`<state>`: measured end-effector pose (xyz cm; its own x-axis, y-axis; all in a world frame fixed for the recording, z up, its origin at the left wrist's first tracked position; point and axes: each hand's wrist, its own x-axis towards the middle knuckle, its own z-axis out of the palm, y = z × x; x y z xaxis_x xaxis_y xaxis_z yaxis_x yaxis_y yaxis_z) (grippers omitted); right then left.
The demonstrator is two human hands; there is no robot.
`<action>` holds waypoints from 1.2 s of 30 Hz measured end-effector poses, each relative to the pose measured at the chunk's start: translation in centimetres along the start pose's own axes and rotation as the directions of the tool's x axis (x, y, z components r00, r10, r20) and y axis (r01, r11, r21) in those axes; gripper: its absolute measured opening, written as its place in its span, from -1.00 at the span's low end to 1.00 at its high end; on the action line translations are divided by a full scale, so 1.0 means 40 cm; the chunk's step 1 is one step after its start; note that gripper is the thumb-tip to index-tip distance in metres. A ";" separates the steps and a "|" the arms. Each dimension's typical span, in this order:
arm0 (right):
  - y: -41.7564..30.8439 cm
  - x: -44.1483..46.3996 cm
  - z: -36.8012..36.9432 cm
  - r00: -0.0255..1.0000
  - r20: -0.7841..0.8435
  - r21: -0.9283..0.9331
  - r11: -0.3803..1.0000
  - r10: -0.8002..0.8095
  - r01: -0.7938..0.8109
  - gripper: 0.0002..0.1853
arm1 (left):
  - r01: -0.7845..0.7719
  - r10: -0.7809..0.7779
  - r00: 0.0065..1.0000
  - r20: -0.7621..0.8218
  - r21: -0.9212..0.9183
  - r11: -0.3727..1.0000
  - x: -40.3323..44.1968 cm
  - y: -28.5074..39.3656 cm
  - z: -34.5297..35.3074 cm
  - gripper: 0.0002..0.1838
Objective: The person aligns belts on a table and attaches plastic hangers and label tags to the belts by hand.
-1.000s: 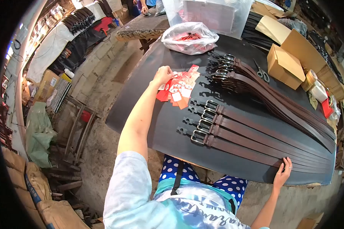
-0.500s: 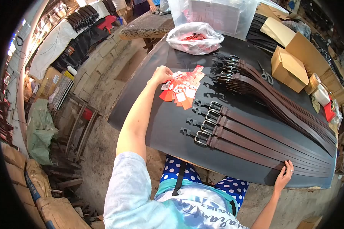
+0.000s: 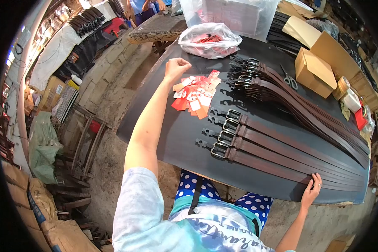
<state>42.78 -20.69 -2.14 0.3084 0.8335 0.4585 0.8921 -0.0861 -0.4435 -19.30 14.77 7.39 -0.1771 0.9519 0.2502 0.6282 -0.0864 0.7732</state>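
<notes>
Red-and-white tags lie in a loose spread near the centre of the frame on a dark counter. The left hand, the nearer one, hangs just up and to the left of them, fingers drawn together; whether anything is pinched there cannot be told. From those fingers the pile lies down and to the right, its long axis slanting from lower left to upper right. Four brown belts stretch from centre toward lower right, where the right hand rests at the nearest strap, fingers slightly apart. Scissors and a plastic bag sit toward the top. Print on the tags is too small to read; script on the shirt appears to show "arantin."
</notes>
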 end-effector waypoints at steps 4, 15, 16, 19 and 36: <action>0.000 0.000 -0.002 1.000 0.003 0.006 1.000 0.005 -0.005 -0.76 | -0.046 0.032 0.992 -0.120 -0.110 0.993 0.024 0.050 0.000 -0.85; -0.008 0.000 -0.008 0.999 0.001 -0.027 0.999 -0.035 0.035 -0.75 | -0.200 0.101 0.951 -0.292 -0.332 0.922 0.070 0.134 -0.039 -0.76; -0.006 0.000 -0.008 1.000 0.006 -0.030 0.999 -0.028 0.028 -0.75 | -0.192 0.092 0.952 -0.294 -0.332 0.924 0.057 0.148 -0.045 -0.76; -0.028 0.014 0.004 0.999 -0.011 -0.037 0.999 -0.040 0.040 -0.73 | -0.272 0.195 0.957 -0.216 -0.425 0.864 0.023 0.206 -0.076 -0.79; -0.740 0.228 0.012 0.731 0.499 0.867 0.262 -0.465 -0.425 -0.61 | -0.477 0.632 0.749 0.199 -0.500 0.723 -0.525 0.511 0.071 -0.89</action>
<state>19.02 -10.28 14.82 -0.3540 0.9219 0.1575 -0.1835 0.0967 -0.9783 -0.57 -6.15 16.30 0.4144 0.7172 0.5602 0.1602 -0.6634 0.7309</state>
